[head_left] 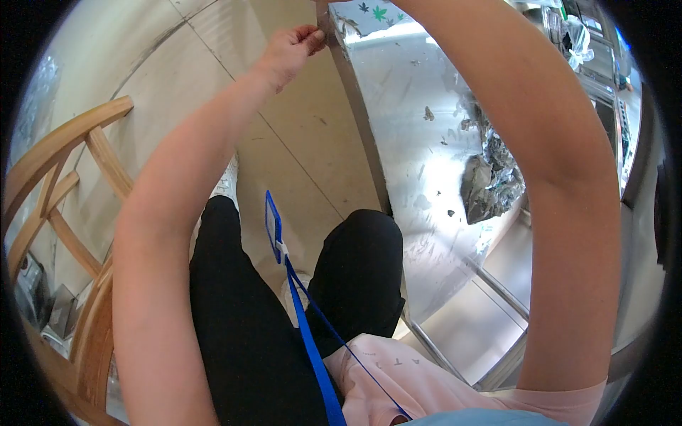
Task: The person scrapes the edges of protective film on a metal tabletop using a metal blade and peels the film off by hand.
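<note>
My left hand [288, 55] is at the left edge of a metal table [398, 99], near its far corner. Its fingers are curled together in a pinch against that edge, and whatever they hold, if anything, is too small to make out. My right arm [547, 113] reaches over the table and leaves the view at the top, so my right hand is out of sight. Between the arms, at the far end of the tabletop, lies a pale surface with green and dark leaf prints [380, 14].
Crumpled foil-like scraps [494, 181] lie on the table, with small dark flakes around them. A wooden chair [106, 113] stands to my left on the tiled floor [298, 142]. A blue lanyard with a badge [273, 227] hangs before my knees. Metal racks [604, 78] are at the right.
</note>
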Motion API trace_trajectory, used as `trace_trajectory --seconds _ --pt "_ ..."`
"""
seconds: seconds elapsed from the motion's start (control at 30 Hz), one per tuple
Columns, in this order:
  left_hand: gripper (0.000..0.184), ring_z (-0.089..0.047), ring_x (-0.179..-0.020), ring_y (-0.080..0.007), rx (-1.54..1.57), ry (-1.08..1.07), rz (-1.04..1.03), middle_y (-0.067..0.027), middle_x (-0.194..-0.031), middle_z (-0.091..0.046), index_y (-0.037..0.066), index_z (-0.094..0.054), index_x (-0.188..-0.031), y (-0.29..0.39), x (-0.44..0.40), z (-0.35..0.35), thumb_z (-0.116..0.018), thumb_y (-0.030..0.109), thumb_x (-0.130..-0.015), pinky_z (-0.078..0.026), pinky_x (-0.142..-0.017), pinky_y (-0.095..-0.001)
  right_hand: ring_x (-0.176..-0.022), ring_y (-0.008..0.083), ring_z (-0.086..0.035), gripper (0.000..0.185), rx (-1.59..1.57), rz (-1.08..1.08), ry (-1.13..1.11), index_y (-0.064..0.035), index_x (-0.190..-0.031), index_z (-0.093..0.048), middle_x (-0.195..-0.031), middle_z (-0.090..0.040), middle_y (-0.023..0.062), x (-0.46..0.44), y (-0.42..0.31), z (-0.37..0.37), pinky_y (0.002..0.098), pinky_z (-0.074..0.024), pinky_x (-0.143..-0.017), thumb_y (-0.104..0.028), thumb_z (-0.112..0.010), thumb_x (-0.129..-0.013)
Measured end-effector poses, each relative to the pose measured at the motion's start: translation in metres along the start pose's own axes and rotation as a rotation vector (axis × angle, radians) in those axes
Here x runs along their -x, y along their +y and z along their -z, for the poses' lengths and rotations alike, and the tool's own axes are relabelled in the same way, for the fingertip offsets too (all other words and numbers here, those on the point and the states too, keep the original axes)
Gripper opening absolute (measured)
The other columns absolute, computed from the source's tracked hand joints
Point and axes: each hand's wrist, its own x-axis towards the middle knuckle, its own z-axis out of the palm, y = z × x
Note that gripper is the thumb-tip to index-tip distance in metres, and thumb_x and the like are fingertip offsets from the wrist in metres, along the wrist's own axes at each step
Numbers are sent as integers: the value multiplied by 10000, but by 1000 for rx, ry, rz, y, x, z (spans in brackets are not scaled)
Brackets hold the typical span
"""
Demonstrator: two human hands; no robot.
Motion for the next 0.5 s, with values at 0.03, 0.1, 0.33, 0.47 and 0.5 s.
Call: trace_trajectory --seconds 0.03,0.1,0.33,0.47,0.5 --pt "281 -565 -884 -115 -1 -6 -19 -29 -912 -624 -9 -585 -1050 -1 1 0 -543 221 -895 -422 -804 -242 -812 310 -618 132 -17 -6 -15 -35 -756 -682 -831 -642 179 1 -4 2 357 -494 -709 -73 -609 -652" --pt "292 -564 -885 -114 -2 -18 -58 -27 -913 -624 -8 -582 -1060 -3 2 0 -544 230 -894 -419 -806 -241 -791 312 -620 127 -17 -51 -64 -31 -747 -681 -813 -642 180 6 -12 7 360 -493 -690 -64 -606 -649" --pt "275 -547 -841 -96 -12 32 17 -13 -884 -616 -3 -591 -1043 0 26 -20 -528 228 -906 -423 -774 -230 -731 326 -620 103 -33 64 -27 -25 -709 -674 -740 -629 196 25 -18 -3 380 -489 -635 -53 -597 -647" --pt "250 -552 -832 -94 -26 57 -11 -13 -857 -617 4 -603 -1018 -5 25 -20 -532 212 -901 -417 -752 -240 -738 340 -620 106 -5 47 -39 6 -712 -661 -741 -622 214 33 -25 4 387 -489 -632 -37 -580 -657" --pt "241 -554 -822 -93 -41 54 -26 -13 -845 -618 6 -608 -1004 -7 24 -19 -531 210 -901 -419 -742 -241 -739 344 -619 107 -4 39 -32 17 -711 -656 -740 -620 219 35 -27 5 388 -489 -630 -33 -576 -660"
